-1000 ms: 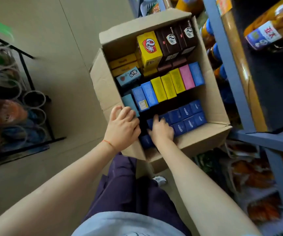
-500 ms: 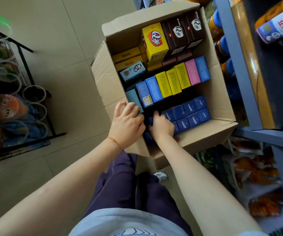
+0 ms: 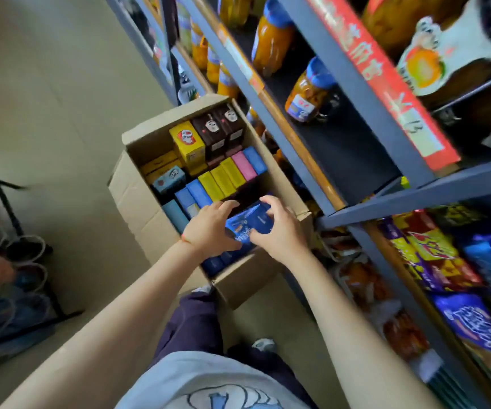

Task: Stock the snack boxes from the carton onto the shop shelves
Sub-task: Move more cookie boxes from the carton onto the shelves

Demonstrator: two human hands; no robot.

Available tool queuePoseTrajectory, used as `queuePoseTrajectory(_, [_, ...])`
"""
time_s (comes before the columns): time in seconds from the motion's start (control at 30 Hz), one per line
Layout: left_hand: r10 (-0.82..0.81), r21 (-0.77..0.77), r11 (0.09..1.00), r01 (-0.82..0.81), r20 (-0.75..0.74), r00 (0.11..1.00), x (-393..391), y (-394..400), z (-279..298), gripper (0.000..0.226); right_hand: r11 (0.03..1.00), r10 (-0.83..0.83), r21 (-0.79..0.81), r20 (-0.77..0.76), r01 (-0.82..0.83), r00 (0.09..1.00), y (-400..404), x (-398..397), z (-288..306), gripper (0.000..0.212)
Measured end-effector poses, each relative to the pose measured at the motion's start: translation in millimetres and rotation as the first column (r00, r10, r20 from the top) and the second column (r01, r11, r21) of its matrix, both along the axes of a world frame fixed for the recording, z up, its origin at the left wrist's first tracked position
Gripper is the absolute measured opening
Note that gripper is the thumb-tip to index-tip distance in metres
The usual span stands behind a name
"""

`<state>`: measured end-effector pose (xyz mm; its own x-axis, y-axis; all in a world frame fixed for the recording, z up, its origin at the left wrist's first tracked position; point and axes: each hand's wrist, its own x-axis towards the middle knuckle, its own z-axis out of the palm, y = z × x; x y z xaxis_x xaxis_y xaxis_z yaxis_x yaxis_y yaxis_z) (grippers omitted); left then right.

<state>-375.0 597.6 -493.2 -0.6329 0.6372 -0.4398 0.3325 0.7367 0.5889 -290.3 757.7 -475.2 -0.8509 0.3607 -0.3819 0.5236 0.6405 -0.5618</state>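
Observation:
An open cardboard carton (image 3: 137, 202) stands on the floor beside the shelves, packed with yellow, brown, pink and blue snack boxes (image 3: 223, 178). Above its near end I hold a stack of dark blue snack boxes (image 3: 248, 224) between both hands. My left hand (image 3: 211, 228) grips the stack's left side and my right hand (image 3: 279, 228) grips its right side. More dark blue boxes (image 3: 217, 261) remain in the carton beneath the stack.
Grey metal shop shelves (image 3: 415, 190) rise on the right, with jars of orange fruit (image 3: 309, 90) above and bagged snacks (image 3: 433, 252) below. A black wire rack (image 3: 16, 261) holding cups stands at the left. Tan floor lies between them.
Both hands have lifted a stack of dark blue boxes up out of the carton's near end. The view has swung right and up, so the shelves now fill the right side.

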Motion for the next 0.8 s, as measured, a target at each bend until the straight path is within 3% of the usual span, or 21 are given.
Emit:
queuePoseTrajectory(0.1, [-0.043,0.193,0.981,0.017,0.133,0.99,4,34,56,0.091,0.996,-0.049,-0.076,-0.103,0.041,0.993,33,16,72,0.061])
queuePoseTrajectory(0.23, [-0.143,0.46,0.887,-0.021,0.319,0.937,15,77,145,0.052,0.977,-0.193,-0.159,-0.382,0.141,0.904,69,44,178,0.045])
queuePoseTrajectory(0.3, [-0.183,0.574,0.816,-0.062,0.36,0.915,27,98,192,0.048,0.96,-0.27,-0.211,-0.518,0.185,0.812,80,63,227,0.043])
queuePoseTrajectory(0.4, [-0.286,0.742,0.666,-0.075,0.347,0.893,58,127,270,0.051,0.939,-0.344,-0.277,-0.701,0.206,0.625,89,98,286,0.04])
queuePoseTrajectory(0.5, [-0.355,0.875,0.474,-0.101,0.295,0.887,102,153,334,0.044,0.933,-0.36,-0.314,-0.774,0.178,0.52,94,142,334,0.032])
queuePoseTrajectory(0.67, [-0.417,0.952,0.131,-0.276,0.305,0.856,163,190,406,0.039,0.943,-0.294,-0.172,-0.829,0.283,0.476,99,227,400,0.044])
queuePoseTrajectory(0.8, [-0.498,0.931,-0.03,-0.363,0.301,0.814,198,213,458,0.03,0.894,-0.22,0.002,-0.868,0.447,0.445,104,284,442,0.041])
